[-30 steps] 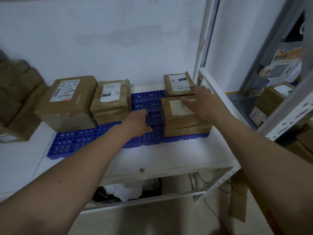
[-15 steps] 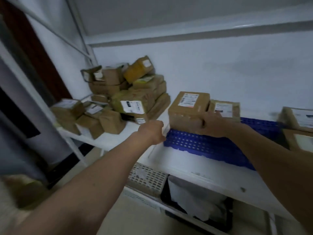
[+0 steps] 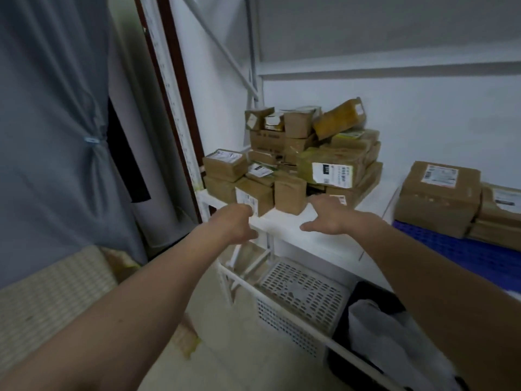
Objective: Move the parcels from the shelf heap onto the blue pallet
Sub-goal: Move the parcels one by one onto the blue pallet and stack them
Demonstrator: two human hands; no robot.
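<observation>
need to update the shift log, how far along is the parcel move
Done: at least two parcels sit on the blue pallet at the right edge. In hand: nothing; the left hand and right hand reach empty toward the heap. Left: most of the job, since the heap is large.

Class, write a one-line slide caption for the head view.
Both hands, left hand and right hand, reach empty toward the parcel heap on the white shelf, beside the blue pallet.
</observation>
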